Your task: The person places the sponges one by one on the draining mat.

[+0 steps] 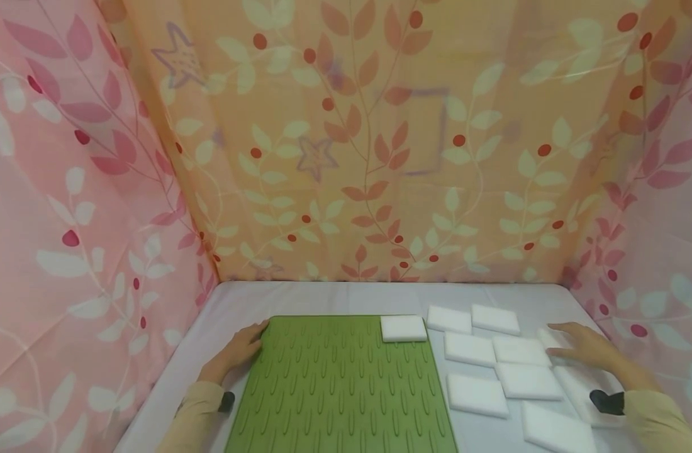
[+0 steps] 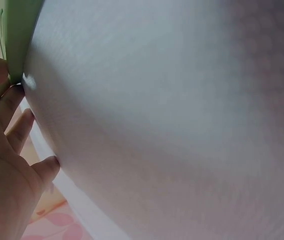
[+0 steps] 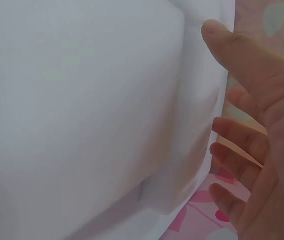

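At the upper left corner of a green mat [image 1: 334,384] with raised ridges, my left hand [image 1: 236,351] touches the edge. The left wrist view shows the thumb against the mat's green side [image 2: 21,37], with the other fingers of the left hand [image 2: 6,155] spread near the table surface. One white rectangular block [image 1: 403,328] lies on the mat's upper right corner. My right hand [image 1: 592,349] is over the far-right white block [image 1: 552,338], partly covering it. In the right wrist view, the right hand [image 3: 262,125] has thumb and fingers apart beside a white block [image 3: 81,100].
Several more white blocks [image 1: 470,348] lie loosely on the white tabletop [image 1: 323,298], right of the mat. One white block [image 1: 584,396] is partly under the right wrist. Patterned cloth [image 1: 346,189] walls enclose the table at the back and both sides.
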Tool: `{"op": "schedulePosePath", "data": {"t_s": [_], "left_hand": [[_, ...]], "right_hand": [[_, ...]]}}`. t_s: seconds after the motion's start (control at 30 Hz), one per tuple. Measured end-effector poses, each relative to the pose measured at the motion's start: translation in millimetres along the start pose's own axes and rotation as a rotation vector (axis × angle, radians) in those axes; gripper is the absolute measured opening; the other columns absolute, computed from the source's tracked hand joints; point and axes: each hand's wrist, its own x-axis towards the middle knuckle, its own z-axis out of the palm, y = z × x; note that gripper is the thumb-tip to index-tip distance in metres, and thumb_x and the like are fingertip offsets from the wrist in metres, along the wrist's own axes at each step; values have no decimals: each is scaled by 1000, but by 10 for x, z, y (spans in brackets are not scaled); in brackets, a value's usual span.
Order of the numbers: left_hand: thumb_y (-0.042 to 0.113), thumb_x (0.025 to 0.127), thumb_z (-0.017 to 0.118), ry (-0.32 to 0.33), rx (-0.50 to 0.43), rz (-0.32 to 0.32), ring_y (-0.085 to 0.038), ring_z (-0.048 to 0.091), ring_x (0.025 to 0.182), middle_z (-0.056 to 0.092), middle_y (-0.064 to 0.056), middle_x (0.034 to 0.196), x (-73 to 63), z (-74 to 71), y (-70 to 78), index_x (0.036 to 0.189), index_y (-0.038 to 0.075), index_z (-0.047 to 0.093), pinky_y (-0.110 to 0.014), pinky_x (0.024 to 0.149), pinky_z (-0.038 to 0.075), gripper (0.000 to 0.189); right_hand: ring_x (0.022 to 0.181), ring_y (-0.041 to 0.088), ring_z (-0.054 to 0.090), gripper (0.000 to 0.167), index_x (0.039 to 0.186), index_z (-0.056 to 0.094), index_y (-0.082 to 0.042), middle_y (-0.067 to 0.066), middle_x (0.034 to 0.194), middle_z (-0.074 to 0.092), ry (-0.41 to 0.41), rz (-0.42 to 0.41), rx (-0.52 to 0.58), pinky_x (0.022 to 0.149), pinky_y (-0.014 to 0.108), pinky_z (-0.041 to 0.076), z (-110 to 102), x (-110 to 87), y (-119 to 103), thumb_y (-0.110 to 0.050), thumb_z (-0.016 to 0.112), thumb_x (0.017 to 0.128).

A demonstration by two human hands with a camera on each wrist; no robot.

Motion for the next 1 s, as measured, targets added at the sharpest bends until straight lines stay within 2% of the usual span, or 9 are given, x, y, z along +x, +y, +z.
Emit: {"op": "schedulePosePath", "data": {"t_s": [0.13,0.43,0.57,0.8,1.0], "left_hand": [[5,88,45,-2,3,-3,-53,33,125,41,-33,134,4,-9,18,138,-7,36,-65,102,23,53],[6,88,45,-6,13,-6,-52,33,126,41,-32,135,2,-3,4,138,-6,36,-66,102,23,53],[6,88,44,-3,16,0,-53,33,125,41,-32,135,3,-9,9,138,-7,36,-65,102,23,52],[5,88,44,-15,4,12,-54,32,125,40,-34,135,12,-36,60,138,-8,35,-65,103,22,52],[6,88,45,-26,4,-16,-53,31,126,39,-33,136,6,-14,18,139,-6,34,-65,103,21,53]], "right_hand": [[108,52,44,74,123,54,5,33,118,52,-8,12,4,85,67,36,7,-23,28,-47,71,73],[107,52,46,69,120,55,6,33,115,54,2,-23,5,85,65,37,-6,-36,37,-40,73,73],[107,51,45,72,121,54,7,32,116,53,-20,3,5,85,66,37,-8,-28,33,-43,73,73],[105,51,45,75,122,52,8,34,115,51,-3,13,-17,84,68,37,-62,-9,66,-45,72,73],[106,52,45,78,123,51,8,35,117,50,17,12,-19,84,68,37,-97,22,97,-48,71,73]]}}
